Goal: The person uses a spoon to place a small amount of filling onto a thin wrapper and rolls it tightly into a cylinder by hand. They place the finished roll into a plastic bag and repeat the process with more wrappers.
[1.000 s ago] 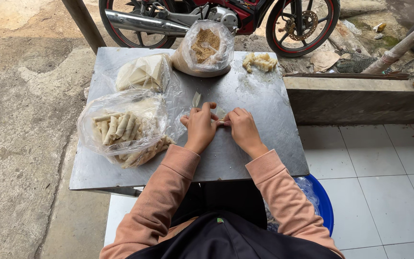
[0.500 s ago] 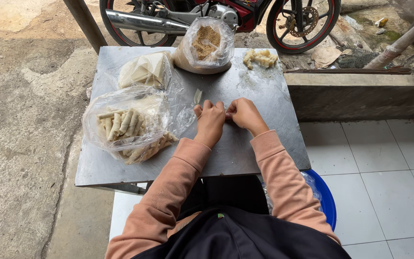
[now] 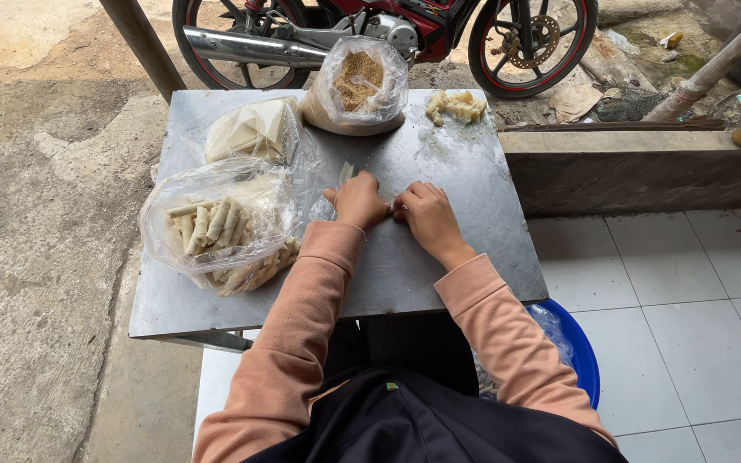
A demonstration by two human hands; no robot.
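Observation:
My left hand [image 3: 358, 202] and my right hand [image 3: 424, 214] rest side by side on the grey metal table [image 3: 465, 197], fingers curled down over a small pale wrapper roll that is mostly hidden under them. A corner of thin pale wrapper [image 3: 346, 172] pokes out just beyond my left hand. To the left lies a clear plastic bag of finished pale rolls [image 3: 216, 227]. Behind it is a bag of folded pale wrapper sheets [image 3: 250, 130]. A clear bag of brown crumbly filling [image 3: 358, 83] stands at the table's far edge.
A lump of pale dough-like scraps [image 3: 456, 105] lies at the far right of the table. A red motorcycle [image 3: 388, 30] is parked just behind it. A blue tub [image 3: 578, 351] sits under the table by my right side. A low concrete ledge [image 3: 645, 163] runs to the right.
Both hands have slid away from me across the table, staying close together over the small roll. The camera has tipped slightly; the bags have stayed put.

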